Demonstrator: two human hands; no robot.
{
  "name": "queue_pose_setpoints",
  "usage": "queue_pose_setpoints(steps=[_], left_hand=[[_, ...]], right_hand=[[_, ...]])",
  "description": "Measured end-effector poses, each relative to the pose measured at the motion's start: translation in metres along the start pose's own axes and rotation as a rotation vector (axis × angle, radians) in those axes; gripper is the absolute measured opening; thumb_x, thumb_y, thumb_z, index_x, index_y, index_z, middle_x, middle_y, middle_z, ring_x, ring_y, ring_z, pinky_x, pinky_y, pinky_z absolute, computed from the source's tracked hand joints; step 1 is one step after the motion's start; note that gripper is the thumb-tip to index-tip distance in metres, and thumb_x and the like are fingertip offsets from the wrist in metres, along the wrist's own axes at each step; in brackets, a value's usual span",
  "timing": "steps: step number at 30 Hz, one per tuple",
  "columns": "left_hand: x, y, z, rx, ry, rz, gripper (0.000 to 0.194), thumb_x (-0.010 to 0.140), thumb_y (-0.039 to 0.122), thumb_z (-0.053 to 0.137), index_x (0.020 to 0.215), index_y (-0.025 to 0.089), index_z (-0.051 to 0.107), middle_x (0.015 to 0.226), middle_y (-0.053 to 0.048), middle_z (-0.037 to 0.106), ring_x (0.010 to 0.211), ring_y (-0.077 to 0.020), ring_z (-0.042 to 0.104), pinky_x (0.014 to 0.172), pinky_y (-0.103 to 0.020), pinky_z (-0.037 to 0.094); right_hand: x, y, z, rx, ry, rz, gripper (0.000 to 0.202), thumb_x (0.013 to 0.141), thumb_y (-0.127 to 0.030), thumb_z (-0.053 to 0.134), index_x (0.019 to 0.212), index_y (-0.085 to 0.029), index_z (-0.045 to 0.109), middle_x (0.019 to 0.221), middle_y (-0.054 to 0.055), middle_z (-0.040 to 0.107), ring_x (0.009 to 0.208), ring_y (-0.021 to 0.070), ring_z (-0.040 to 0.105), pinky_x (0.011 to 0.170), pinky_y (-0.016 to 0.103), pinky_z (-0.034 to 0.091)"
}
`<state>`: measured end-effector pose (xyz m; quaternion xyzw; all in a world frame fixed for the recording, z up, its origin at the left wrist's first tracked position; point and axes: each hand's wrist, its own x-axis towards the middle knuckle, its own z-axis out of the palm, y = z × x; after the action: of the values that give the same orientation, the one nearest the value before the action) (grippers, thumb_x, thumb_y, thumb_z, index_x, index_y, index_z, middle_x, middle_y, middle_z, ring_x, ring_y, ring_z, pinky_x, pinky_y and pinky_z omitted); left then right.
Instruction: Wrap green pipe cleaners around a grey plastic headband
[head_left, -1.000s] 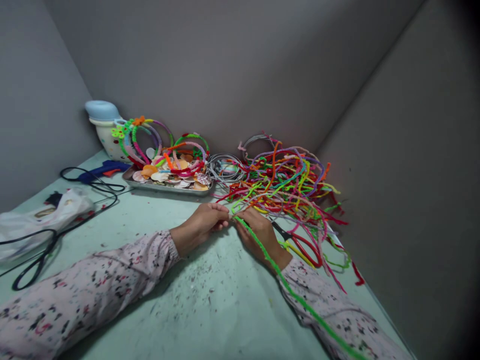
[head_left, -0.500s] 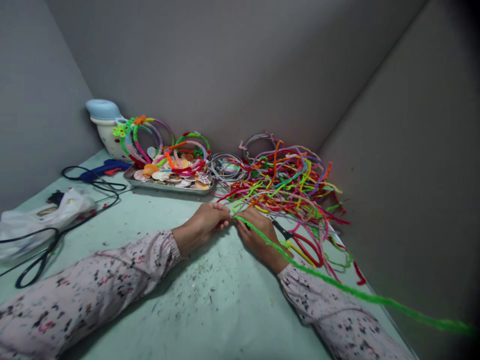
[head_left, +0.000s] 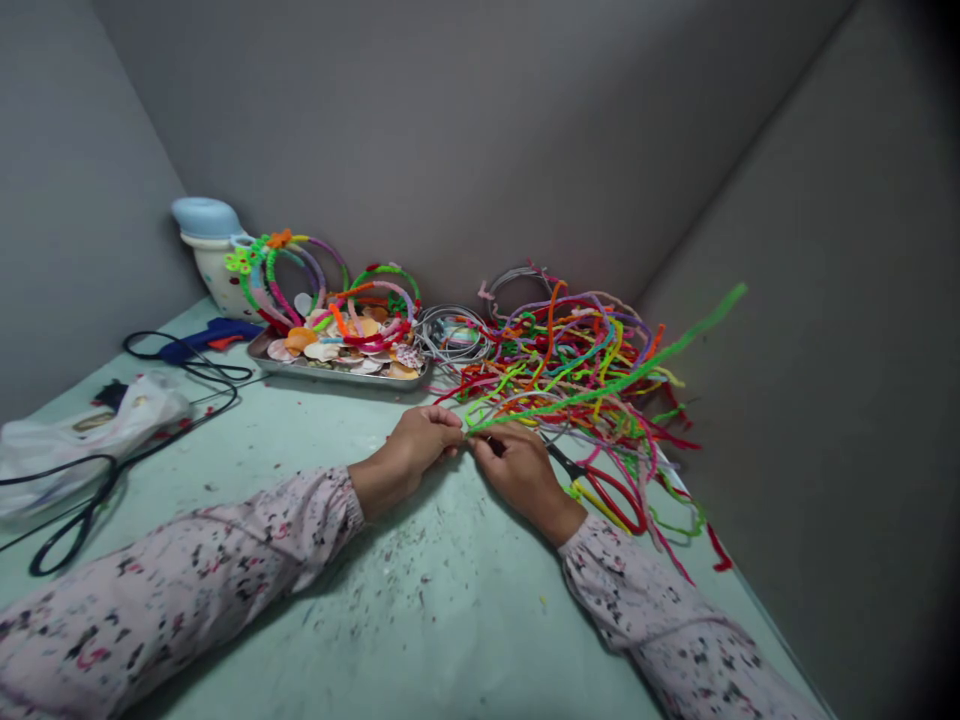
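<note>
Pinching a long, fuzzy green pipe cleaner (head_left: 600, 395), likely light, pliable, best held at its left end, are left hand (head_left: 412, 447) and right hand (head_left: 521, 470).

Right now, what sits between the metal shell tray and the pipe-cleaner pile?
A coil of grey wire lies between the tray and the pile, in the head view.
</note>
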<state>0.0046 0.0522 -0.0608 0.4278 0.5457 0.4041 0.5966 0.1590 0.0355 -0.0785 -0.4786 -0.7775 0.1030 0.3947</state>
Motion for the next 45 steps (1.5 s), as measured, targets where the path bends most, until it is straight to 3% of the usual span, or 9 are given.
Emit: queue_pose_setpoints(steps=[10, 24, 35, 45], left_hand=[[-0.003, -0.001, 0.002, 0.048, 0.002, 0.056, 0.013, 0.059, 0.011, 0.061, 0.070, 0.015, 0.056, 0.051, 0.004, 0.050, 0.045, -0.0068, 0.043, 0.043, -0.019, 0.027], [-0.003, -0.003, 0.001, 0.071, -0.019, 0.116, 0.013, 0.059, 0.013, 0.062, 0.071, 0.016, 0.057, 0.054, 0.004, 0.052, 0.046, -0.0072, 0.045, 0.044, -0.020, 0.028], [-0.007, 0.001, 0.002, 0.047, -0.069, 0.150, 0.010, 0.063, 0.014, 0.063, 0.071, 0.015, 0.057, 0.053, 0.003, 0.054, 0.046, -0.0070, 0.047, 0.045, -0.019, 0.032], [-0.005, -0.003, 0.002, 0.004, -0.096, 0.141, 0.026, 0.061, 0.024, 0.076, 0.075, 0.015, 0.056, 0.054, 0.002, 0.058, 0.048, -0.0083, 0.051, 0.047, -0.019, 0.035]], right_hand=[[0.004, -0.003, -0.005, 0.133, -0.034, 0.118, 0.013, 0.077, -0.015, 0.060, 0.076, -0.019, 0.072, 0.074, 0.002, 0.069, 0.070, 0.0146, 0.062, 0.069, 0.025, 0.046], [0.015, -0.005, -0.012, 0.420, -0.156, 0.452, 0.012, 0.071, -0.023, 0.062, 0.074, -0.015, 0.071, 0.076, 0.004, 0.069, 0.073, 0.0170, 0.061, 0.070, 0.028, 0.045], [0.013, 0.001, -0.011, 0.441, -0.192, 0.521, 0.017, 0.070, -0.029, 0.064, 0.078, -0.015, 0.070, 0.078, 0.004, 0.067, 0.073, 0.0160, 0.058, 0.070, 0.029, 0.044], [0.012, 0.003, -0.014, 0.544, -0.227, 0.532, 0.019, 0.069, -0.030, 0.067, 0.080, -0.015, 0.070, 0.079, 0.004, 0.068, 0.072, 0.0158, 0.059, 0.070, 0.029, 0.044]])
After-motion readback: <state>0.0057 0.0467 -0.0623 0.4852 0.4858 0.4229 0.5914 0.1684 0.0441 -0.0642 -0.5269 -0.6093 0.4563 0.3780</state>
